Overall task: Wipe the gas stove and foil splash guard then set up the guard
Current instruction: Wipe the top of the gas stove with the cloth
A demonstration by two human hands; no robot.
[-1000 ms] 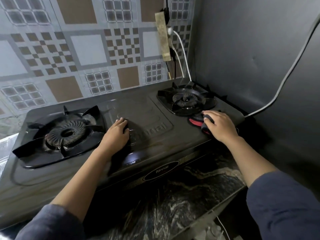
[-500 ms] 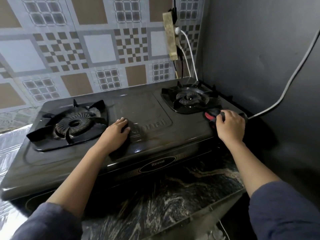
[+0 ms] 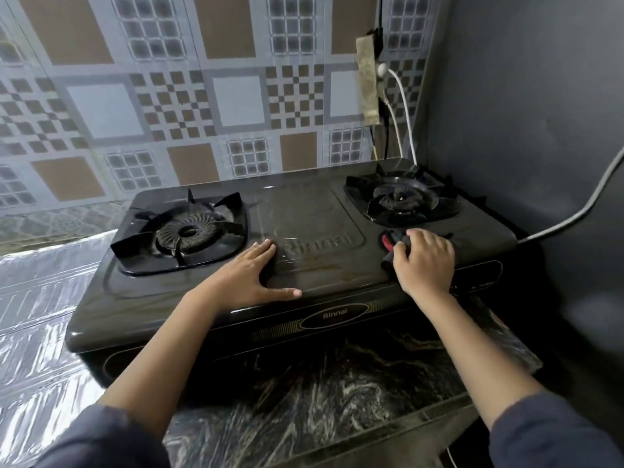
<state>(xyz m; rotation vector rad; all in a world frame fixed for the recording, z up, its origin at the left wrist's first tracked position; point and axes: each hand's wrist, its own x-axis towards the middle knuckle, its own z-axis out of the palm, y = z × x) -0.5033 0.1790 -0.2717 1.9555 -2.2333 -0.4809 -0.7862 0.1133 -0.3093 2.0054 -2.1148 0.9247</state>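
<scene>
The black two-burner gas stove (image 3: 304, 261) sits on a dark marbled countertop (image 3: 337, 400) in the corner where the patterned tiled wall (image 3: 169, 96) meets a plain dark wall (image 3: 523, 96), its front edge facing the camera and the Rinnai name showing on both the top panel and the front strip. Each burner well holds its own pan support: the left burner (image 3: 185, 231) with a ribbed ring cap, the right burner (image 3: 401, 197) smaller and farther back. A dark cloth with a red patch (image 3: 390, 241) lies on the stove top just in front of the right burner, and the right hand (image 3: 423, 261) is bunched over it, fingers curled together and gripping the fabric. The left hand (image 3: 250, 275) lies palm down on the centre panel beside the left burner, fingers pressed together and pointing toward the embossed logo, thumb stretched out along the front edge. Half a second ago that thumb was tucked in and the hand sat nearer the middle of the panel; the right hand with its cloth has slid from the stove's right end to a spot nearer the logo. Crinkled foil sheeting (image 3: 40, 315) covers the surface left of the stove. Both forearms reach forward from dark blue sleeves (image 3: 557, 434), and a grey cable (image 3: 574, 217) runs along the dark wall to the stove's right end.
</scene>
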